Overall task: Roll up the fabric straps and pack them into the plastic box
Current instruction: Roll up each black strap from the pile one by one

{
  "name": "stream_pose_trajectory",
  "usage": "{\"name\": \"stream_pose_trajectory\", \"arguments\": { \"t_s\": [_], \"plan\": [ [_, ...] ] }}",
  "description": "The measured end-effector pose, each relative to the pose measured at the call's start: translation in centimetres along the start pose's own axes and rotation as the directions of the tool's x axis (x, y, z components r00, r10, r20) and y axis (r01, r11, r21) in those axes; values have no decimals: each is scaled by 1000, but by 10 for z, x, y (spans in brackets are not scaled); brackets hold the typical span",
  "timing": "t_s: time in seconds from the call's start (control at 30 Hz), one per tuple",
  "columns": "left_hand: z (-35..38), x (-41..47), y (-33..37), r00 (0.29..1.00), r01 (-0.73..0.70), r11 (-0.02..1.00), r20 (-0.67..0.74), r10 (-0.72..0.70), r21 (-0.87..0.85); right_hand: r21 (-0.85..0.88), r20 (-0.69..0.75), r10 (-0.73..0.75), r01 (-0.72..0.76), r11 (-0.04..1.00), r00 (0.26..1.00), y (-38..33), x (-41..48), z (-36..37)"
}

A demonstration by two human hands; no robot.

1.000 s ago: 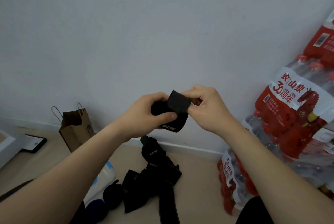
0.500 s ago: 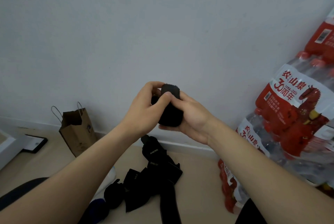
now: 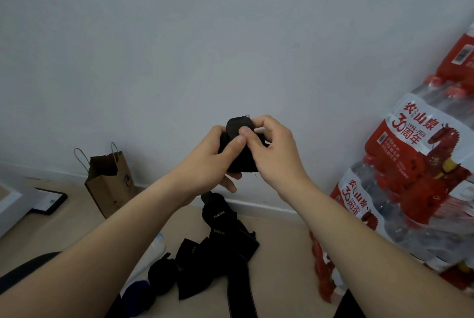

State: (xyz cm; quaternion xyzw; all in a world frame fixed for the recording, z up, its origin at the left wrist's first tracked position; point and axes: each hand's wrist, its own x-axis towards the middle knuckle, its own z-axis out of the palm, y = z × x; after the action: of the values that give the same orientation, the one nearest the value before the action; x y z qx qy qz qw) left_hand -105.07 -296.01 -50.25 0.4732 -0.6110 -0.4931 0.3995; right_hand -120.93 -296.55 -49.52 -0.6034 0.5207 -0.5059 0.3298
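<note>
Both hands hold a black rolled fabric strap (image 3: 239, 157) up in front of the wall. My left hand (image 3: 209, 161) grips the roll from the left, its thumb pressed on the front. My right hand (image 3: 273, 149) grips it from the right, thumb beside the left thumb and fingers curled over the top. On the floor below lies a heap of black straps (image 3: 218, 248), some with gold lettering, one trailing toward me. A white plastic box (image 3: 154, 249) shows partly at the heap's left, with a rolled black strap (image 3: 161, 275) by it.
A brown paper bag (image 3: 109, 184) stands against the wall at the left. A dark flat frame (image 3: 48, 201) and a white edge lie further left. Shrink-wrapped packs of red-labelled water bottles (image 3: 415, 189) are stacked at the right.
The strap's loose end, pinched out by my right hand a second ago, is wrapped onto the roll. My right hand turned from under the roll to over its top.
</note>
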Motion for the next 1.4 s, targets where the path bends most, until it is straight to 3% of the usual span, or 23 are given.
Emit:
{"name": "stream_pose_trajectory", "arguments": {
  "t_s": [0.07, 0.2, 0.37, 0.43, 0.5, 0.6, 0.67, 0.7, 0.77, 0.83, 0.87, 0.93, 1.07, 1.13, 1.2, 1.27, 1.4],
  "plan": [
    [-3, 0, 0, 997, -71, 996, -9, 72, 51, 152, -44, 102, -94, 984, 994, -3, -1, 2],
    [-6, -3, 2, 972, -227, 966, -29, 232, 123, 441, -9, 303, -268, 856, 953, -5, -2, 2],
    [-12, -12, 5, 961, -263, 960, -64, 269, 97, 495, 91, 170, -193, 847, 981, -4, 2, -6],
    [-12, -16, 5, 959, -273, 957, -52, 280, 101, 546, 213, 140, -237, 803, 967, 1, 3, -10],
    [-11, -23, 4, 956, -286, 949, -23, 291, 136, 531, 396, 161, -369, 762, 904, 4, -3, -6],
    [-10, -36, -1, 948, -304, 917, -12, 318, 260, 338, 630, 259, -558, 758, 733, 11, -14, -1],
    [-12, -46, -7, 945, -314, 893, 11, 328, 323, 245, 678, 299, -590, 769, 672, 8, -19, 1],
    [-13, -51, -10, 943, -319, 879, 25, 332, 354, 225, 659, 323, -588, 777, 679, 7, -22, 4],
    [-11, -60, -17, 942, -320, 857, 42, 332, 404, 211, 469, 370, -509, 835, 802, 8, -34, 21],
    [-6, -70, -24, 945, -313, 841, 58, 321, 441, 104, 110, 373, -384, 917, 921, 14, -55, 45],
    [-6, -75, -29, 948, -307, 831, 73, 310, 464, 66, -34, 356, -353, 933, 934, 16, -65, 55],
    [-10, -85, -37, 955, -295, 821, 118, 272, 490, -38, -123, 293, -300, 953, 948, 21, -78, 63],
    [-28, -109, -51, 947, -302, 851, 236, 217, 429, -309, 82, -79, 101, 946, 993, 31, -88, 54],
    [-36, -117, -60, 945, -299, 849, 257, 201, 435, -330, 184, -119, 175, 927, 976, 38, -95, 58],
    [-46, -119, -74, 949, -278, 823, 273, 156, 496, -334, 312, 50, 60, 941, 949, 48, -102, 63],
    [-58, -118, -91, 953, -201, 787, 302, 20, 583, -460, 463, 251, -11, 888, 850, 59, -106, 64],
    [-66, -121, -146, 932, 41, 663, 210, -295, 748, -755, 589, 445, 263, 601, 674, 75, -103, 58]
  ]
}}
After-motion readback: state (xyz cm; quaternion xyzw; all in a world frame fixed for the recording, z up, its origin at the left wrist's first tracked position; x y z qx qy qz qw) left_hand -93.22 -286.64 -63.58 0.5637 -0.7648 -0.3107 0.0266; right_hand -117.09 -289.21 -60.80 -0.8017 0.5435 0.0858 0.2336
